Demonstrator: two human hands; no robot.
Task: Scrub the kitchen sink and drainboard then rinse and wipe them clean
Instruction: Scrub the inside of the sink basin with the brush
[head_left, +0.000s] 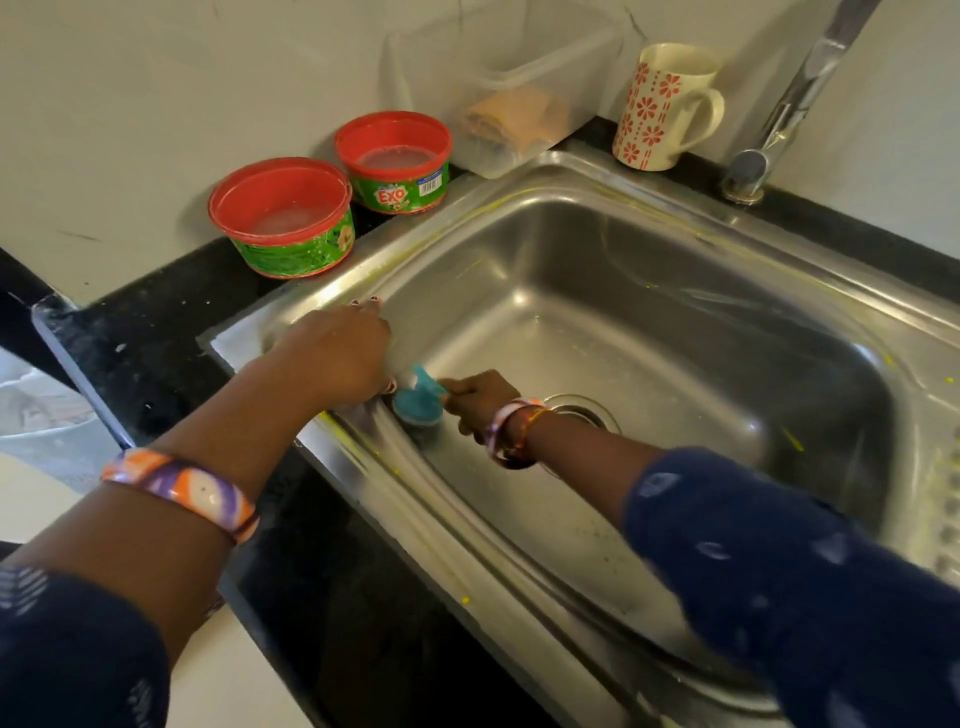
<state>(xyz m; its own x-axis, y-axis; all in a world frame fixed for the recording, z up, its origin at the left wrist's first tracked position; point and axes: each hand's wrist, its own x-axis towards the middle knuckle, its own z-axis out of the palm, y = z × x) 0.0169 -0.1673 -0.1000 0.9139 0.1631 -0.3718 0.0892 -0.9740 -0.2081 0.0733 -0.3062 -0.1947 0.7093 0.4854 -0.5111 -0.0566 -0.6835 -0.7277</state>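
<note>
A stainless steel sink (649, 291) fills the middle of the head view, with a round drain (584, 408) in its floor. My right hand (483, 397) reaches into the basin and grips a blue scrubber (418, 402), which presses against the near-left inner wall. My left hand (340, 353) rests on the sink's left rim with its fingers curled over the edge. Yellow streaks mark the rim. The ribbed drainboard (948, 499) shows at the right edge.
Two red-rimmed green soap tubs (283, 218) (395, 161) stand on the black counter at the back left. A clear plastic box (509, 98) with cloths and a floral mug (665, 106) sit behind the sink. The tap (789, 104) rises at the back right.
</note>
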